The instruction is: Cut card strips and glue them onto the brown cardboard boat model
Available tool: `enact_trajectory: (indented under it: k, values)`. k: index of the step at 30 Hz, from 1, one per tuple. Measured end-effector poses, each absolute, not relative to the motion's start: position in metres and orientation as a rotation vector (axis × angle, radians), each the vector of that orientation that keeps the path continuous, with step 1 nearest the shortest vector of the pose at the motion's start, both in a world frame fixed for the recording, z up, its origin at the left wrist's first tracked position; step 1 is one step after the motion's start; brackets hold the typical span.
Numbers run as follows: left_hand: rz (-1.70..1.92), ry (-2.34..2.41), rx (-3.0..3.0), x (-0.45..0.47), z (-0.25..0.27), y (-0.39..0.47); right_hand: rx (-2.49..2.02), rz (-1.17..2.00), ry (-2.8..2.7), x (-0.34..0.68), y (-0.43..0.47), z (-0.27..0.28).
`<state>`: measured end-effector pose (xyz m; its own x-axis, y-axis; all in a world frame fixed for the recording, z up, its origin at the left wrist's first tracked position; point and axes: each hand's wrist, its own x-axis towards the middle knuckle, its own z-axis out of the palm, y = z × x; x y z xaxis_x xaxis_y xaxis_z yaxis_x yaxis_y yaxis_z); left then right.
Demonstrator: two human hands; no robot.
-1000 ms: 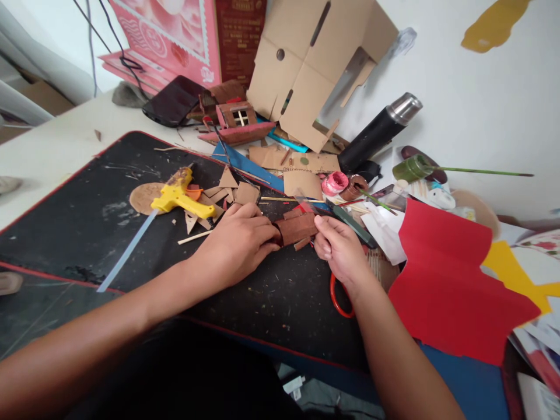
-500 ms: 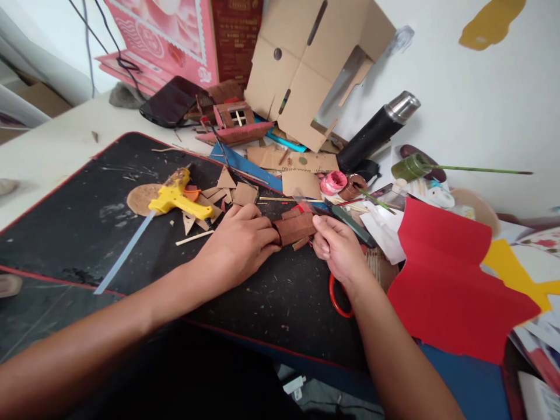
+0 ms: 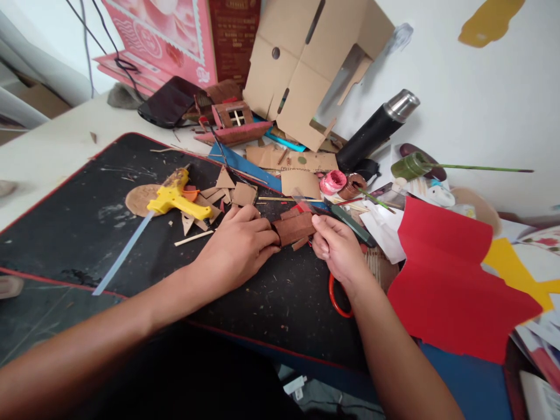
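Note:
A small brown-painted cardboard piece (image 3: 294, 228) lies between my two hands, just above or on the black mat (image 3: 280, 309). My left hand (image 3: 242, 242) has its fingers curled over the piece's left end, the fingertips partly hidden. At its right end, my right hand (image 3: 335, 240) pinches the edge between thumb and bent fingers. Orange-handled scissors (image 3: 336, 298) lie partly under my right wrist. Left of my left hand, cardboard scraps (image 3: 225, 189) and a yellow glue gun (image 3: 177, 200) with a long glue stick rest on the mat.
At the back stand a brown-red model boat (image 3: 236, 131), a folded cardboard box (image 3: 284, 76) and a black flask (image 3: 378, 128). Paint jars, including a pink one (image 3: 333, 182), and a dark green cutter (image 3: 350, 223) sit to the right. Red sheet (image 3: 455, 280) covers the right side.
Almost nothing differs. The view has shifted very slightly, while both hands keep their places on the brown cardboard piece.

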<state>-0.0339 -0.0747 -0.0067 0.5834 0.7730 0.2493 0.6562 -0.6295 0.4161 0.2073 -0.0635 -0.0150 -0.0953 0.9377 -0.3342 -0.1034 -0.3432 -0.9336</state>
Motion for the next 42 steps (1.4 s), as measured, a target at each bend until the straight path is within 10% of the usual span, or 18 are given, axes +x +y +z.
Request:
enact_trajectory:
  k: [16, 42]
  values:
    - [0.716, 1.131, 2.465, -0.033, -0.008, -0.081, -1.325, 1.554, -0.976, 0.205, -0.06, -0.01]
    - [1.049, 0.973, 0.754, -0.018, 0.014, -0.088, -1.216, 1.3, -0.948, 0.179, -0.042, -0.003]
